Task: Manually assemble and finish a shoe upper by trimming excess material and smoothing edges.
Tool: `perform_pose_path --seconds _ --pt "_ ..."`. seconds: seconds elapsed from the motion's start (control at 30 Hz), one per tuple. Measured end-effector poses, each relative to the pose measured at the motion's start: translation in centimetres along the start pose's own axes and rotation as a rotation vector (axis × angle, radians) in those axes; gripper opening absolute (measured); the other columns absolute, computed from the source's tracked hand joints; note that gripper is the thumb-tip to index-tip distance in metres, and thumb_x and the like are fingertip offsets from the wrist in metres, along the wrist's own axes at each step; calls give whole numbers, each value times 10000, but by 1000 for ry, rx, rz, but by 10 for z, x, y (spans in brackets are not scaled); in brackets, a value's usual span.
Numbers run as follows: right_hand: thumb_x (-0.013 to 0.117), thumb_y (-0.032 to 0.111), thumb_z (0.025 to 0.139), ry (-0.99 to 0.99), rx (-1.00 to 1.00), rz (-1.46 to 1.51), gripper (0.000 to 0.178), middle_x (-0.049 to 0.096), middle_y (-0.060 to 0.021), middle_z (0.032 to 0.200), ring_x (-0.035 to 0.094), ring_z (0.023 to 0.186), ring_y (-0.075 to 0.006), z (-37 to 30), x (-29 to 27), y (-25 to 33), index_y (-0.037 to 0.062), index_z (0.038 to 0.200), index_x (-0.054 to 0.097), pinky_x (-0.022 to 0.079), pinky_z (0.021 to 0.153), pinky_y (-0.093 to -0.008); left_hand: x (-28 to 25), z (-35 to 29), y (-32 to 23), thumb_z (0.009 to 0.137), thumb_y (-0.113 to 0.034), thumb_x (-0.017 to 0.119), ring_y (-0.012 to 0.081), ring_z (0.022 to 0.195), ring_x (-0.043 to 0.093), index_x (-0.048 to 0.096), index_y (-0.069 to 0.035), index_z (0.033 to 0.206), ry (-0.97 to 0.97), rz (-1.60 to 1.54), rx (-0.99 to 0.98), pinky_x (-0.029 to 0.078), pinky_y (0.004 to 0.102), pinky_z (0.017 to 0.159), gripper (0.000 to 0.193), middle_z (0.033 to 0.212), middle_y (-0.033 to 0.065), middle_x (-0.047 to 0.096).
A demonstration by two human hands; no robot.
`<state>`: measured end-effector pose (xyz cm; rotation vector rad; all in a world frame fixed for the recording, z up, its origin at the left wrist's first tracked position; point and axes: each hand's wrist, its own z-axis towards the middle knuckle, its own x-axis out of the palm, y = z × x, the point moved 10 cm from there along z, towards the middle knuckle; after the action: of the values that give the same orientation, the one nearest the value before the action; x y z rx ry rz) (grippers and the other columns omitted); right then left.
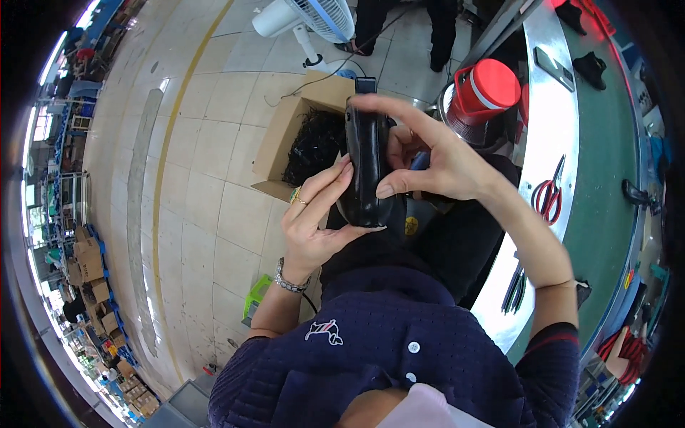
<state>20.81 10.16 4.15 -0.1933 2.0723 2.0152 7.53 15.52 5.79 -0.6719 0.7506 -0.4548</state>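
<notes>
A long, glossy black piece point(367, 157) with rounded ends and a narrow tab at its far end stands up in front of me. Its exact kind I cannot make out. My left hand point(314, 214) grips it from the left, fingers along its side and thumb under the near end. From the right, my right hand point(435, 160) closes on it, thumb against its near part and index finger reaching across its far end, slightly blurred. The other right fingers are curled, partly hidden beside the piece. Just beyond lies an open cardboard box point(277, 143) with tangled black strips point(314, 146) in it.
On the metal ledge at right lie red-handled scissors point(548, 200), a phone point(554, 68) and thin black strips point(514, 289). Black pieces point(589, 71) rest on the green belt point(603, 164). A red jug point(492, 85), a fan point(314, 18) and a person's legs point(407, 28) are ahead.
</notes>
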Motion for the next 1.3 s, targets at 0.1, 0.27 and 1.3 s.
perform_pose_path --seconds 0.1,0.27,1.3 --pt "814 30 690 -152 -108 402 1098 529 -2 791 523 716 -91 -6 -4 -11 165 1536 127 450 719 -235 -1 -4 10 594 -142 886 271 1133 599 611 55 1201 -19 -93 -86 513 342 912 695 1251 183 592" --pt "799 28 715 -156 9 551 1020 514 -10 832 521 758 -92 -3 -6 -25 145 1525 191 451 731 -236 -2 7 14 595 -170 892 291 1169 575 556 52 1270 -42 -192 -158 466 373 986 786 1326 186 536" --pt "596 115 911 -907 184 -112 585 594 -67 878 585 851 -165 -156 -77 -63 73 1447 365 449 848 -297 77 12 78 878 -496 632 201 1372 316 176 -58 1516 388 -912 -426 274 325 1112 898 1520 102 310"
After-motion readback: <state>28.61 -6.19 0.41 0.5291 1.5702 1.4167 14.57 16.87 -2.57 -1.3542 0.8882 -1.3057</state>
